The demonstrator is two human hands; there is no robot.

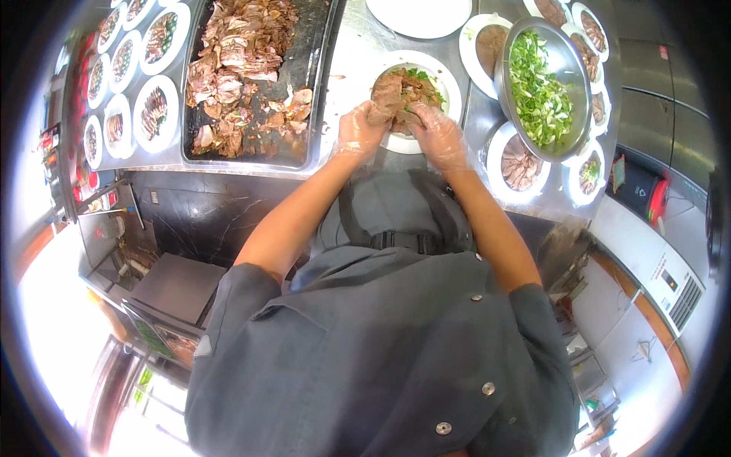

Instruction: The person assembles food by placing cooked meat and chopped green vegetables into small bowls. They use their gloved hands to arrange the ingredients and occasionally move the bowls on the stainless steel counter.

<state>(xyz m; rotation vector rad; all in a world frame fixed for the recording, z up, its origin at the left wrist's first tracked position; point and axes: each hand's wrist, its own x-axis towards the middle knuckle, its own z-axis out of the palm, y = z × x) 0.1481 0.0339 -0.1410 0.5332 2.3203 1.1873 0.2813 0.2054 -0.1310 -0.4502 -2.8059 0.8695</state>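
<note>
In front of me, a round white plate (pixel 451 80) sits on the metal counter, carrying a mound of browned meat pieces with green herbs (pixel 421 90). My left hand (pixel 358 134), in a clear plastic glove, grips thin sliced meat (pixel 387 97) over the plate's left side. My right hand (pixel 439 137), gloved the same way, is closed at the near right edge of that meat, its fingertips pinched there. The slices partly cover the mound, and the fingertips are partly hidden behind the meat.
A dark tray (pixel 323 76) heaped with sliced meat lies left. On the right, a steel bowl (pixel 502 97) of chopped greens rests among plates of meat (pixel 519 164). More filled plates (pixel 157 114) line the far left. Another white plate (pixel 420 17) stands behind.
</note>
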